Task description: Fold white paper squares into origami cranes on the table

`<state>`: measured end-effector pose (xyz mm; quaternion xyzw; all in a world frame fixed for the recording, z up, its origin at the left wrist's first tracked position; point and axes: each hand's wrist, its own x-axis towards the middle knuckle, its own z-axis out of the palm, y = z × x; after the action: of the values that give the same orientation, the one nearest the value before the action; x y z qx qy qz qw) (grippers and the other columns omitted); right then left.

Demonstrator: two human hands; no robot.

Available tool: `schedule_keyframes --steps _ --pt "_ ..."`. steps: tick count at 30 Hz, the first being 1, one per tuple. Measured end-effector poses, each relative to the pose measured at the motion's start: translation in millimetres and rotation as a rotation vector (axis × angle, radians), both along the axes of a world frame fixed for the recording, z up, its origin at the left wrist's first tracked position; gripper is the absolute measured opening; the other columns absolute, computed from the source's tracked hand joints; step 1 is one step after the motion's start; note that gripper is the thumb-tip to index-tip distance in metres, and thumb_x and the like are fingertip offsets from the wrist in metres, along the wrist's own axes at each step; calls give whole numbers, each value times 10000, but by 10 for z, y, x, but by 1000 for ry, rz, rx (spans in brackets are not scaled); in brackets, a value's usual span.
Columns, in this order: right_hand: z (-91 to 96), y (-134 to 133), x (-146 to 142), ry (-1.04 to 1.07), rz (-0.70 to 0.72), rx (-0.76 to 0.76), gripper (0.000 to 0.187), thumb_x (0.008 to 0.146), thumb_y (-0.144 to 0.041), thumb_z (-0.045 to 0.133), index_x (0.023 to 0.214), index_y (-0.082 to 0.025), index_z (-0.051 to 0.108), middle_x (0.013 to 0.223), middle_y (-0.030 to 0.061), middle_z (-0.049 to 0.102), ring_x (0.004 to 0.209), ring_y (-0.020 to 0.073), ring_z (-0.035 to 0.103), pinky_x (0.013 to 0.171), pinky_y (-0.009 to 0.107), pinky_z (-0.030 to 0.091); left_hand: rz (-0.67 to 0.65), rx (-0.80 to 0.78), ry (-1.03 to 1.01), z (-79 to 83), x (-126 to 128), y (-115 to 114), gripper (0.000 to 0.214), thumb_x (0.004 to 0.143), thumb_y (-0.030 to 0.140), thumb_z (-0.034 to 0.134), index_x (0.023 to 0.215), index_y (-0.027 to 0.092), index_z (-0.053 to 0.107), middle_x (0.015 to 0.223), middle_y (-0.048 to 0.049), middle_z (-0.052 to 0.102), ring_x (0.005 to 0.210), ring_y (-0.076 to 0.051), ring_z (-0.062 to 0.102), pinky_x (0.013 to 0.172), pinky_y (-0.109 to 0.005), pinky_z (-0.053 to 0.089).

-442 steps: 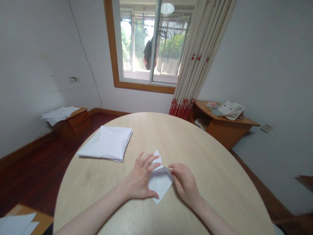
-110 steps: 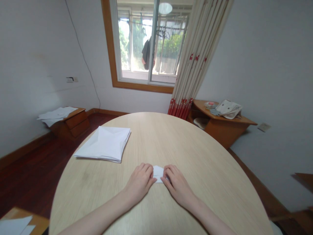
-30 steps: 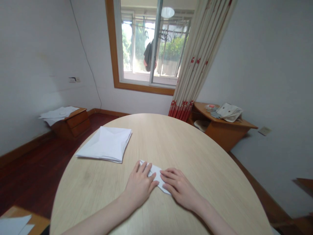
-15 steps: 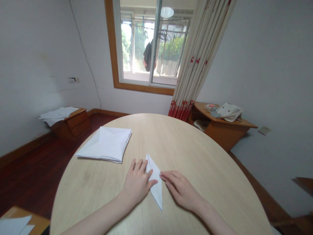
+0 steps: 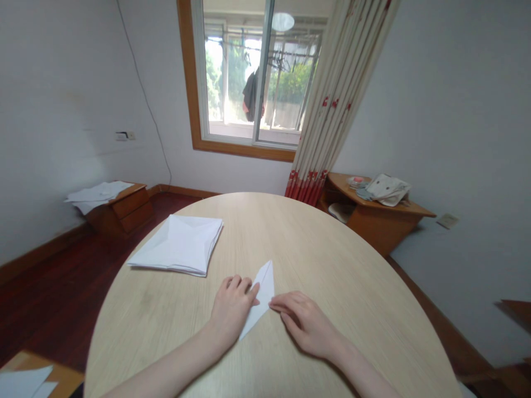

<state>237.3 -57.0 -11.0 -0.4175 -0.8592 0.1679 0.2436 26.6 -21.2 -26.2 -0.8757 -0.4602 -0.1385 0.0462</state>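
A narrow kite-shaped piece of folded white paper [image 5: 260,296] lies on the pale wood-grain round table [image 5: 145,309], its tip pointing up and to the right. My left hand [image 5: 232,307] rests flat beside its left edge, with the fingertips touching the paper. My right hand [image 5: 301,319] lies to the right, its fingertips at or very near the right edge. Neither hand lifts the paper. Farther left on the table lies a stack of folded white paper [image 5: 178,246].
A low wooden drawer unit [image 5: 122,215] with loose white paper on top stands at the far left. A wooden corner shelf [image 5: 373,224] holds a cloth bag and small items at the right. More white paper [image 5: 25,382] lies on a wooden surface at bottom left.
The folded paper has turned clockwise: its tip now points up and right, and its long end lies down and left. The hands have stayed nearly in place.
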Motion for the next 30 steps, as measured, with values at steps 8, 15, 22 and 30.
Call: schedule_keyframes --steps 8,15,22,30 --pt "30 -22 -4 2 25 -9 320 874 -109 436 1113 -212 621 1081 73 696 1004 207 621 890 365 485 -80 -61 -25 73 -17 12 157 954 197 519 1041 230 646 1050 -33 680 942 -225 551 836 -380 402" --pt "-20 4 -5 -6 31 42 303 899 -117 433 1135 -204 603 1103 77 696 1013 207 621 904 373 478 -237 -88 -64 88 -64 69 219 971 177 481 1109 242 638 1104 -20 686 963 -208 549 822 -354 405" --pt "-95 71 19 41 76 132 216 926 -152 474 1043 -210 646 1026 68 713 982 207 632 870 365 488 -306 -85 -187 -36 -71 130 219 927 152 562 1078 259 679 1133 7 697 925 -207 559 779 -341 430" --pt "-158 81 14 33 56 181 202 955 -202 478 999 -209 675 995 59 720 932 193 646 830 335 505 -300 -194 -424 -121 -56 146 195 903 96 559 986 189 709 1020 -35 724 904 -189 606 794 -301 498"
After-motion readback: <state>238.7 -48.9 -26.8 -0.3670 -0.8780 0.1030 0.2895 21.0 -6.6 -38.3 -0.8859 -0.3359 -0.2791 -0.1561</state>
